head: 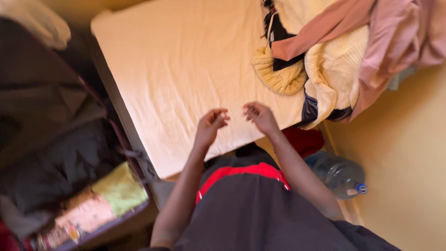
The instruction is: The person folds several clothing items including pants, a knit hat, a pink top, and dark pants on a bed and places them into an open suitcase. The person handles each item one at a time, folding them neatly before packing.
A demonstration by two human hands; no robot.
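Pretty blurry shot — open suitcase (69,186) at 8 o'clock is smeared and cut off. Left hand (211,123) and right hand (260,116) hover over the bed (186,69), fingers loosely curled, holding nothing — clothes pile (334,56) sits at 2 o'clock.

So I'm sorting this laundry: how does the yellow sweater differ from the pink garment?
The yellow sweater is a chunky ribbed knit; the pink garment is smooth, thin cloth. The sweater lies underneath; the pink garment drapes over it. Both sit crumpled in one pile on the bed.
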